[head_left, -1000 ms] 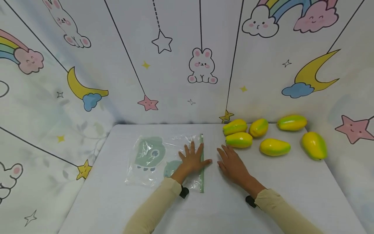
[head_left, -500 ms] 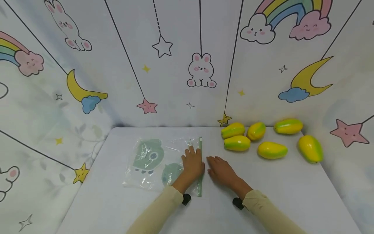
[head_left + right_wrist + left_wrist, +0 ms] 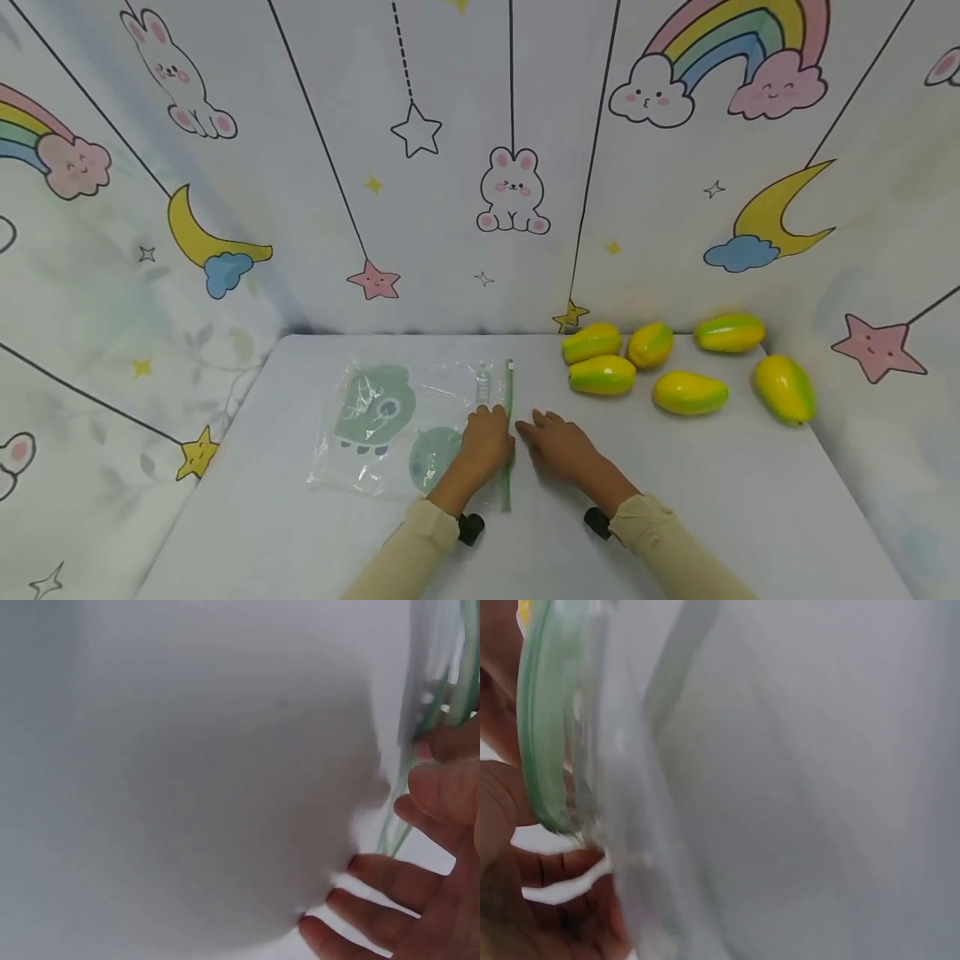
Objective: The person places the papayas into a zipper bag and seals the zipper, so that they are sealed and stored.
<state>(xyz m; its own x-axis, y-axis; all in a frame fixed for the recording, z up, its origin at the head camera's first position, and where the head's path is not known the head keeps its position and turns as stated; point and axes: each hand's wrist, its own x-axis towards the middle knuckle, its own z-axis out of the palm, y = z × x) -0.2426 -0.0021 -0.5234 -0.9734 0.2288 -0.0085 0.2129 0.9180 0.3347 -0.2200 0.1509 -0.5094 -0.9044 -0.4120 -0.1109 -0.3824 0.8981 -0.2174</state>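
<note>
White wall (image 3: 442, 217) at the back, cartoon rabbits, stars, moons and rainbows printed all over it, and below it a white counter (image 3: 262, 542). Read the counter as a clock: the clear bag (image 3: 375, 404) lies at about ten, green animal prints showing, its green strip (image 3: 511, 379) along the three o'clock edge. In comes the left arm from seven, and the left hand (image 3: 487, 437) has it, fingers curled and pinching the bag by that strip! Across at three o'clock from the strip, just beside it, is the right hand (image 3: 561, 450), fingers loose and apart, pointing towards ten; whether its thumb touches the strip, I cannot tell. Up close, the left wrist view shows the strip bowing. And around two o'clock sit six yellow-green fruits (image 3: 690, 393), three bunched together, three spaced out.
</note>
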